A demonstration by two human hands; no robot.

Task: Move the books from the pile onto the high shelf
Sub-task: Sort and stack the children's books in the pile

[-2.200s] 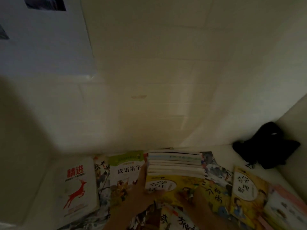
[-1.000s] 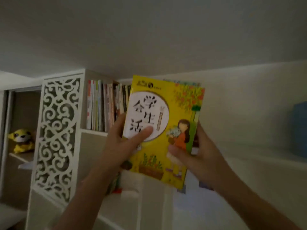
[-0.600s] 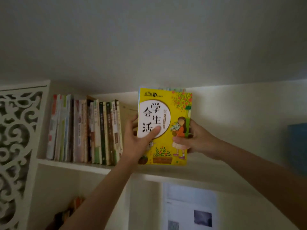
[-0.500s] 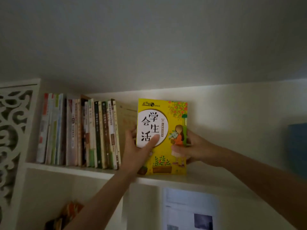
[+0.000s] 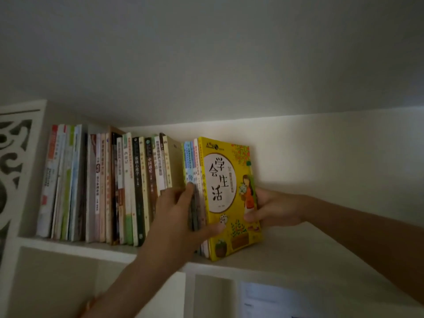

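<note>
The high shelf (image 5: 298, 253) is running white across the view from 9 o'clock to 4 o'clock, with a pale wall (image 5: 321, 152) standing behind it. A carved white panel (image 5: 13, 171) is closing off the shelf at 9 o'clock. A long row of shelved books (image 5: 103, 187) is standing upright on the shelf, filling it from the panel toward the centre, spines facing out.

Just right of centre, the bundle of books (image 5: 199, 171) is standing upright on the shelf, its yellow front cover (image 5: 229, 193) turned toward the camera and angling slightly out at the bottom edge. The bundle is sitting just beside the row, at its 3 o'clock end, with the left hand between them.

The left hand (image 5: 176, 216) is reaching up from 7 o'clock and gripping the bundle's spine side: its fingers are lying together against the spines, and the thumb is pressing on the yellow cover low down. The right hand (image 5: 273, 210) is coming in from 4 o'clock and holding the bundle's outer edge, the thumb lying on the cover and the fingers wrapping behind it, out of sight.

A sheet of paper (image 5: 270, 299) is hanging below the shelf at 5 o'clock.
</note>
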